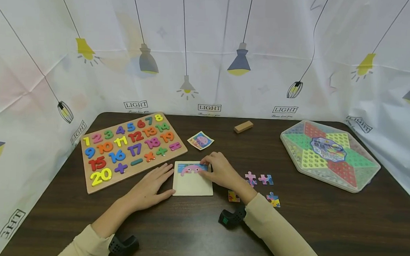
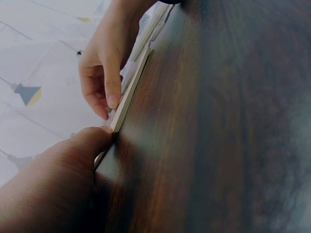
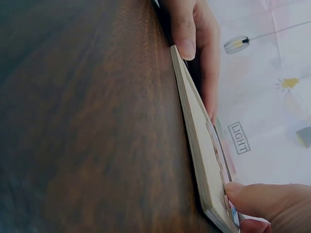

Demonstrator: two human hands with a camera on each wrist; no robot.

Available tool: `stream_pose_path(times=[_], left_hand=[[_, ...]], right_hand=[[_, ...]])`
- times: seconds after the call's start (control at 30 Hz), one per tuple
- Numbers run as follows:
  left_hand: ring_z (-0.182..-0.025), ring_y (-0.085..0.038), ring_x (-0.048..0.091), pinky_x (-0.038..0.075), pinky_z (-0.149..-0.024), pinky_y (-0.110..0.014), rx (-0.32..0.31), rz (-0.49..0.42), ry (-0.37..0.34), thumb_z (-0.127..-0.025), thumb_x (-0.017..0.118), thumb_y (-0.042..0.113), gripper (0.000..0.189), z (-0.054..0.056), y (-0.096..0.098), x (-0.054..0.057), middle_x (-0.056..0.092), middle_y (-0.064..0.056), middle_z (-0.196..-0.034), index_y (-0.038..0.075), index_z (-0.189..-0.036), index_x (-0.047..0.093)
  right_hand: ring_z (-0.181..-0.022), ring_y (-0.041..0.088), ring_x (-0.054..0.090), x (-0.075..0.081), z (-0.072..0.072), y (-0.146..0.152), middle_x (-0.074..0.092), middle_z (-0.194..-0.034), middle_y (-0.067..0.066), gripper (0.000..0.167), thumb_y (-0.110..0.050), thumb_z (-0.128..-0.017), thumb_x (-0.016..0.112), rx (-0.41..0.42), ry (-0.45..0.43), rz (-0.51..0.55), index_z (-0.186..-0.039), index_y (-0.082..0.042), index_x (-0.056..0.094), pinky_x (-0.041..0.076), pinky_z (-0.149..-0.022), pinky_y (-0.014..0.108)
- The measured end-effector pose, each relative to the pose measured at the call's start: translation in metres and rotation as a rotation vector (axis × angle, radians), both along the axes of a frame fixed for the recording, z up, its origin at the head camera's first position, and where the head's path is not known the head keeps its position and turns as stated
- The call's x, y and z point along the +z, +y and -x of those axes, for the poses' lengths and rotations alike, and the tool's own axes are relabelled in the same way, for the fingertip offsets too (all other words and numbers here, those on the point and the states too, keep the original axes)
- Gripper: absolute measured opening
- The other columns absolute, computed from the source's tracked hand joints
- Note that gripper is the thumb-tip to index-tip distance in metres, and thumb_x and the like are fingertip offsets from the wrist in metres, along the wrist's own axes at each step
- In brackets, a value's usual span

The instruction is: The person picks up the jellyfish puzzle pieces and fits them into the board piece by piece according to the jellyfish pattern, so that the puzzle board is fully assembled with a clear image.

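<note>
A small pale wooden puzzle board [image 1: 192,186] lies flat on the dark table, its top row filled with pink and blue jigsaw pieces [image 1: 189,169]. My left hand [image 1: 151,186] rests along the board's left side with fingers extended, the thumb at its lower left corner. At the upper right corner, my right hand [image 1: 221,172] pinches a puzzle piece between thumb and curled fingers, mostly covering it. The right wrist view has the right thumb [image 3: 257,196] on the row of pieces. Several loose jigsaw pieces [image 1: 266,179] lie right of the board, partly behind the right forearm.
A wooden number board [image 1: 127,170] with colourful numerals stands left of the hands. Behind the puzzle lies a picture card [image 1: 200,140]; a small wooden block [image 1: 243,127] sits farther back. A hexagonal board-game box [image 1: 331,154] is at right. A printed curtain hangs behind.
</note>
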State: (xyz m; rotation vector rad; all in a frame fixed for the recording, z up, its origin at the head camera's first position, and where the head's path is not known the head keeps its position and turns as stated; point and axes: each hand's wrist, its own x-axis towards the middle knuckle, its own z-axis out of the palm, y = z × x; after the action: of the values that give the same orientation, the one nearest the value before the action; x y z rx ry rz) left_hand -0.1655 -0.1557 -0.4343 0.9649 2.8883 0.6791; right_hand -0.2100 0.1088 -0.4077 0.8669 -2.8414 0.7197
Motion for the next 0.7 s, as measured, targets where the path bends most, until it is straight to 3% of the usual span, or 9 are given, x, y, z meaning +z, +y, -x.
stream_pose_path(times=[0.7], left_hand=[[-0.138, -0.022, 0.014, 0.016, -0.109, -0.045, 0.000, 0.006, -0.003, -0.090, 0.046, 0.053, 0.070, 0.0005, 0.0003, -0.0005, 0.023, -0.006, -0.150, 0.008, -0.143, 0.033]], right_hand=[[-0.083, 0.018, 0.046, -0.0012, -0.0022, -0.0017, 0.056, -0.086, 0.002, 0.020, -0.022, -0.081, 0.071, -0.009, 0.013, 0.015, -0.095, -0.008, 0.066, 0.040, -0.072, 0.032]])
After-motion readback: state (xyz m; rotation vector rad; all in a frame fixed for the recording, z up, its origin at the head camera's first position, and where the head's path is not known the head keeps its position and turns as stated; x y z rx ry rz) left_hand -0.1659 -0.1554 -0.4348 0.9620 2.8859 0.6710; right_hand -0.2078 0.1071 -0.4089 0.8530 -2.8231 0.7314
